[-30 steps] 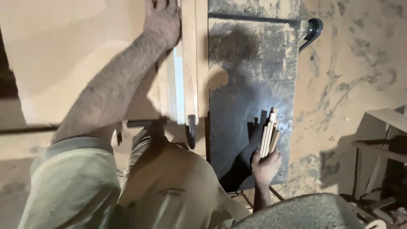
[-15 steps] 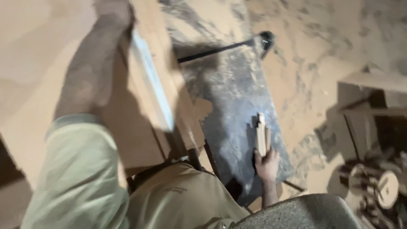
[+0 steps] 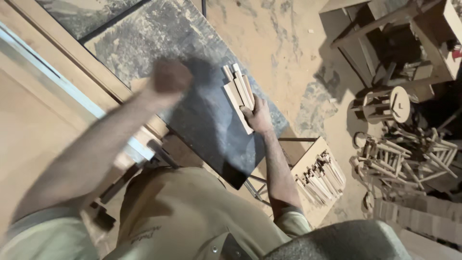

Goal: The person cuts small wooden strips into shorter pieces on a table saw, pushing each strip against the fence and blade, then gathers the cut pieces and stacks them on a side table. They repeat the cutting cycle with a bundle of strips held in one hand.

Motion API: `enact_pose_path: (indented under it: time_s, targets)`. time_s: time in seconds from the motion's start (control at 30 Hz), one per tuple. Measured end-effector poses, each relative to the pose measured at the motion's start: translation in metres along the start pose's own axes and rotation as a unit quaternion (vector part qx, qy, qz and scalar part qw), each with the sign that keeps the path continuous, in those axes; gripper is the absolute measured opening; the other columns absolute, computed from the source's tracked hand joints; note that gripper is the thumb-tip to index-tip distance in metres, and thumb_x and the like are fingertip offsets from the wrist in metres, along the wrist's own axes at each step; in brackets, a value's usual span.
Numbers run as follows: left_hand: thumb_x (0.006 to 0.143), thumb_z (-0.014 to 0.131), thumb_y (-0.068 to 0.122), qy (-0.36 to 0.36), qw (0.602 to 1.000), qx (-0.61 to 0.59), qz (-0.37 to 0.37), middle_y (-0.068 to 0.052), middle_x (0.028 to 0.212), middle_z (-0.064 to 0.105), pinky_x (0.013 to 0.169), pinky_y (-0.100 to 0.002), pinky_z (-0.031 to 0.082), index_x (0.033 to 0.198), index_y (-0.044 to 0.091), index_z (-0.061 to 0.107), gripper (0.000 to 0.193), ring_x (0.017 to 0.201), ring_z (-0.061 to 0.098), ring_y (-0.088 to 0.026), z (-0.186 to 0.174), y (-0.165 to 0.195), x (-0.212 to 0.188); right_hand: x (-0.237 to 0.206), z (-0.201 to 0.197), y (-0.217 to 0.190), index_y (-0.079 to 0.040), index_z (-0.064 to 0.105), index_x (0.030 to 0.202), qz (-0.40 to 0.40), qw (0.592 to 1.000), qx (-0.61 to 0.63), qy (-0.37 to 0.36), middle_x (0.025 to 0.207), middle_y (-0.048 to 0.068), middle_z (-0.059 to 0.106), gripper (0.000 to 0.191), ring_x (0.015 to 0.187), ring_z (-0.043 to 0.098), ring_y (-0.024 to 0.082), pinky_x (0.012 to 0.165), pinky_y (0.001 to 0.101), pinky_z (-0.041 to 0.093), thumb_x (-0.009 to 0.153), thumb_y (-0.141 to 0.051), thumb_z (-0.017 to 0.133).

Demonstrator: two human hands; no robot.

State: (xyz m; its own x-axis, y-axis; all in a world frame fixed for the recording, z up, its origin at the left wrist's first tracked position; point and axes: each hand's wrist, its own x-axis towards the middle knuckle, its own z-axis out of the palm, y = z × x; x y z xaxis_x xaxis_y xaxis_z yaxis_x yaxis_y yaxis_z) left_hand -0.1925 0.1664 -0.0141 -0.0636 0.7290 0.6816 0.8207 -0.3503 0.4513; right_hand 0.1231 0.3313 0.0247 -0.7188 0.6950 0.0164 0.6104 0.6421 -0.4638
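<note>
Wooden slats [image 3: 238, 94], a small bundle, gripped in the right hand [image 3: 260, 115] and resting on the dark desk [image 3: 211, 130], near its right edge. Slats fan out slightly, ends uneven, pointing away from the person. Left hand [image 3: 169, 77] blurred above the desk, just beside the pale board [image 3: 43, 125] and its light blue strip [image 3: 57, 82]; looks balled up, but blur too strong to tell whether it holds anything. Desk surface dusty. Floor [image 3: 298, 53] sandy with sawdust. Open box of more slats [image 3: 320, 178] on the floor below the right forearm. Round stool [image 3: 392, 103] and a heap of turned wooden pieces [image 3: 409, 159] further right.
</note>
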Motion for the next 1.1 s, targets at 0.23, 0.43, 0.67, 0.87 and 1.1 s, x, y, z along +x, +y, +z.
enact_pose_path:
  time_s: [0.23,0.43,0.67,0.87,1.1]
  targets:
    - [0.093,0.053,0.014,-0.165,0.968,0.187,0.025,-0.006,0.126,0.065,0.098,-0.054,0.045,0.114,0.019,0.065,0.024,0.129,0.058,-0.029,0.172,0.11,0.007,-0.02,-0.018,0.034,-0.002,0.049,0.145,-0.013,1.0,0.009,0.008,0.123,0.029,0.059,0.07,0.115,0.058,0.046,0.099,0.0489,0.051,0.088,-0.031,0.076]
    - [0.1,0.06,0.008,-0.445,0.853,0.251,-0.102,-0.005,0.121,0.064,0.102,-0.042,0.048,0.127,0.014,0.06,0.028,0.116,0.061,-0.024,0.173,0.134,0.012,-0.039,-0.023,0.087,0.0,0.048,0.144,-0.071,0.996,-0.018,0.06,0.125,0.031,0.059,0.069,0.115,0.057,0.049,0.098,0.0518,0.049,0.089,-0.029,0.078]
    - [0.1,0.061,0.01,0.049,0.891,-0.142,-0.429,-0.014,0.106,0.074,0.087,-0.038,0.057,0.12,0.001,0.069,0.023,0.097,0.072,-0.027,0.042,0.185,-0.026,-0.034,-0.017,0.104,-0.006,0.057,0.135,-0.048,0.998,0.047,0.004,0.115,0.025,0.069,0.047,0.104,0.068,0.044,0.085,0.0515,0.055,0.097,-0.03,0.07]
    - [0.097,0.073,0.021,0.264,0.765,0.215,-0.547,-0.024,0.095,0.074,0.081,-0.043,0.058,0.112,-0.007,0.072,0.031,0.088,0.073,-0.034,-0.064,0.198,-0.113,-0.034,-0.006,0.115,-0.005,0.048,0.146,-0.131,0.989,-0.009,0.07,0.116,0.029,0.064,0.063,0.102,0.062,0.05,0.082,0.0564,0.052,0.094,-0.029,0.073]
    - [0.091,0.075,0.022,0.214,0.718,0.179,-0.638,-0.026,0.094,0.073,0.084,-0.047,0.057,0.101,-0.005,0.074,0.029,0.089,0.072,-0.04,-0.065,0.15,-0.115,-0.027,-0.001,0.12,-0.004,0.046,0.145,-0.155,0.984,-0.039,0.082,0.121,0.032,0.059,0.072,0.11,0.058,0.051,0.093,0.0562,0.05,0.087,-0.031,0.079]
